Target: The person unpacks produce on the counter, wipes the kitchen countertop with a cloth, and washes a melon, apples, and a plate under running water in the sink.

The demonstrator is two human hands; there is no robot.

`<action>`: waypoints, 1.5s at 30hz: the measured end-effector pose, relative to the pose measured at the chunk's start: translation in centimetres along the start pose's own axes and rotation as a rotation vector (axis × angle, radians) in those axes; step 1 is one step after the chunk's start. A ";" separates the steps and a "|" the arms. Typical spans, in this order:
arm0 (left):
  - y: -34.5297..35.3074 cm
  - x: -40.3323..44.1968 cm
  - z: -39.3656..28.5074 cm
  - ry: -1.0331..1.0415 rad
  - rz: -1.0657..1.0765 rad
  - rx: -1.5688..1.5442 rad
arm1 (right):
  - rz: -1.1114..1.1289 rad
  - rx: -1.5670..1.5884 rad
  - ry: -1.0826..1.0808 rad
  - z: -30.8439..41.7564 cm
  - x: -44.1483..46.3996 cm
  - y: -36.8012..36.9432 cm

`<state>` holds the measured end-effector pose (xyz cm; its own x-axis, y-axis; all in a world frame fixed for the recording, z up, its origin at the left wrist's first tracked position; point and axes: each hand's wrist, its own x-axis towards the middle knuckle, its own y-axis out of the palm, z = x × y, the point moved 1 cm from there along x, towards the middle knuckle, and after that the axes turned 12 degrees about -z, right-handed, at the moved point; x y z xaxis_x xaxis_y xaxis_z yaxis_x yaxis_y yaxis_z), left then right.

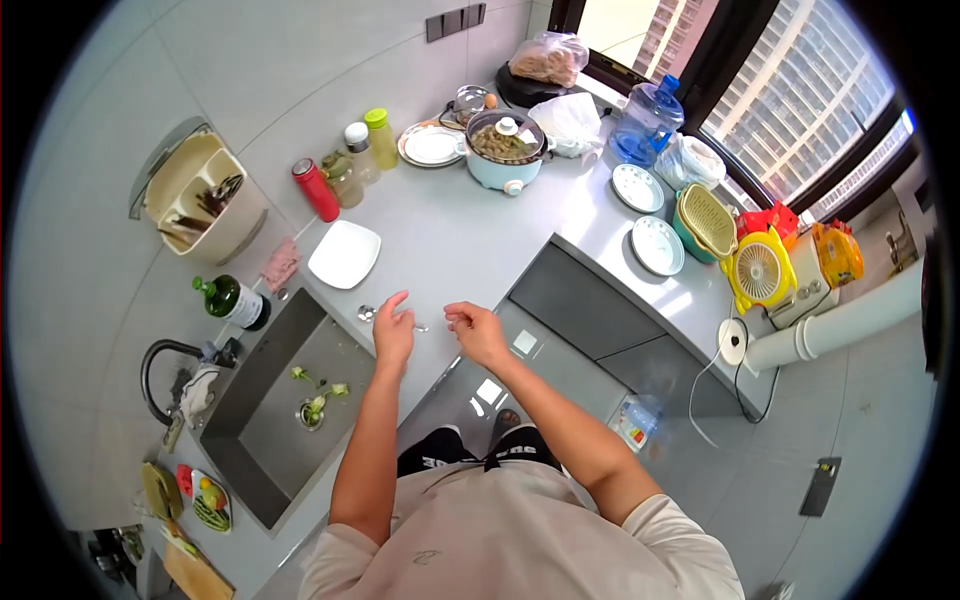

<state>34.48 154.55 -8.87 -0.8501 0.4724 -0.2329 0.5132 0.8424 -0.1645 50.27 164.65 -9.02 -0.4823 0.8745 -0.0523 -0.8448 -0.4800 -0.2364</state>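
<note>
My left hand (394, 332) is above the counter edge beside the sink, its fingers apart and nothing in it. To its right, my right hand (474, 330) hovers over the counter's front edge with its fingers bent; whether they hold anything is too small to tell. A small shiny metal item (367, 313) lies on the counter just left of my left hand. Between the hands, a small bright piece (421, 327) shows on the counter. Farther back is a white square plate (345, 254).
The sink (290, 400) holds green vegetable pieces (315, 408). A blue pot (504, 152) with a glass lid stands at the back, near jars and a red can (316, 190). Plates (657, 246), a basket (706, 221) and a yellow fan (758, 270) line the right counter.
</note>
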 end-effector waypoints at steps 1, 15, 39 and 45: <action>1.8 0.2 -0.5 0.014 -0.002 -0.046 | 0.005 0.021 0.039 -0.1 1.5 -1.3; 13.0 18.3 -2.3 -0.129 -0.056 -0.134 | 0.109 0.236 0.411 -1.6 21.8 0.1; 24.3 47.4 -2.4 -0.194 -0.226 -0.021 | -0.356 0.721 0.902 -8.5 53.6 13.5; 24.3 48.1 -2.6 -0.282 -0.261 -0.041 | -0.378 0.589 0.870 -8.4 52.4 13.6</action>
<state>5.78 198.43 -21.53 -0.8824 0.1556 -0.4440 0.2739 0.9372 -0.2159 15.50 204.50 -23.08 -0.0398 0.6116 -0.7902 -0.9920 0.0705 0.1045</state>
